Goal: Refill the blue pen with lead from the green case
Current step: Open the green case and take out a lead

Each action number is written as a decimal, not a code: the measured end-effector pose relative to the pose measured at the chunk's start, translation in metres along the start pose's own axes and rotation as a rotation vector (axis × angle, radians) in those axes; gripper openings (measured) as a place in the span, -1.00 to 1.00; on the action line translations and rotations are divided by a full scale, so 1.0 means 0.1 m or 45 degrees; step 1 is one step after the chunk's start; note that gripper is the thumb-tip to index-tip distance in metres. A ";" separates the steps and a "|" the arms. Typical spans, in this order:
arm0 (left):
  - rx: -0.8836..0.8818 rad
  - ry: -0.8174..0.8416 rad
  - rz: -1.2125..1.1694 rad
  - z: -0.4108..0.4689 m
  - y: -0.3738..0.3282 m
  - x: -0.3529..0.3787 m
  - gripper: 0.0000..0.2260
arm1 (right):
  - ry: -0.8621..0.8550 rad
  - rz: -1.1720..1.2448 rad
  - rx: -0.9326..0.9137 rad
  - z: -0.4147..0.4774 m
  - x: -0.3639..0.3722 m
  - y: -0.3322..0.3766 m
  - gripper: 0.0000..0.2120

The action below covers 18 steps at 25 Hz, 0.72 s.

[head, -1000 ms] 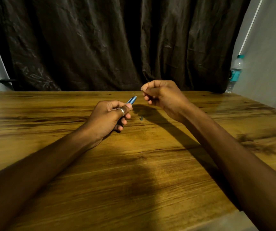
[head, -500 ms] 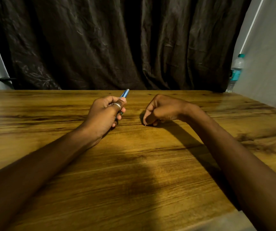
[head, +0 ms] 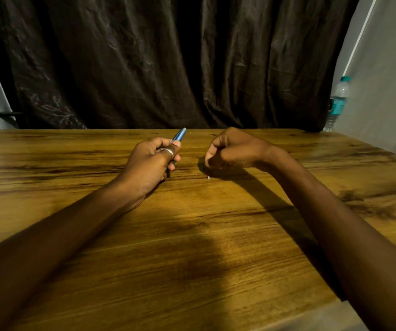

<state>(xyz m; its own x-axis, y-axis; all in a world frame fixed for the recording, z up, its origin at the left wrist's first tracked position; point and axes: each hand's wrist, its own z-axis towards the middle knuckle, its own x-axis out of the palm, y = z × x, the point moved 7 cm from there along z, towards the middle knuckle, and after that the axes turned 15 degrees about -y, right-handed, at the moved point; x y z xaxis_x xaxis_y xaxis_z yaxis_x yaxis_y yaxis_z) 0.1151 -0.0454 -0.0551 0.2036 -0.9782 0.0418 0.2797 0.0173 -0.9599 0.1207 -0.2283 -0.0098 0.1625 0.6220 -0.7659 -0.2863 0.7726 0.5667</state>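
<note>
My left hand [head: 152, 161] is closed around the blue pen [head: 179, 134]; one end of the pen sticks out past the thumb, pointing up and away. A ring sits on one finger of that hand. My right hand [head: 234, 149] rests knuckles-up on the wooden table [head: 192, 247], to the right of the pen, fingers curled down to the surface. A tiny pale piece [head: 208, 178] lies on the table just below its fingertips; I cannot tell whether the fingers touch it. No green case is in sight.
A dark curtain [head: 168, 63] hangs behind the table's far edge. A clear water bottle with a teal label [head: 337, 102] stands at the far right corner by the wall. The table's near edge runs along the bottom right.
My right hand came down from the air to the table and curled over the spot where a small piece lay. My left hand tilted the pen more upright and shifted slightly left.
</note>
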 end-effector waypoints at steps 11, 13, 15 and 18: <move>0.294 -0.255 0.748 0.24 -0.18 -0.26 -0.85 | -0.412 -0.014 -0.248 0.21 -0.06 0.28 -0.94; 0.235 -0.217 0.799 0.24 -0.13 -0.22 -0.84 | -0.427 -0.077 -0.292 0.31 -0.05 0.35 -0.94; 0.187 -0.206 0.874 0.23 -0.09 -0.21 -0.78 | -0.482 -0.103 -0.318 0.38 -0.03 0.38 -0.92; 0.253 -0.178 1.115 0.22 -0.10 -0.21 -0.70 | -0.599 -0.144 -0.319 0.42 0.01 0.33 -0.92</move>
<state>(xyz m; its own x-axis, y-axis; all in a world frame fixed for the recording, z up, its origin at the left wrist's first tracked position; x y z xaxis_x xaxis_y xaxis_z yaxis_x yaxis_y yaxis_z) 0.1285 -0.0210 -0.0405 0.5277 -0.5645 -0.6348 0.1254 0.7909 -0.5990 0.1516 -0.1970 0.0206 0.5942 0.5707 -0.5667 -0.4492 0.8200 0.3547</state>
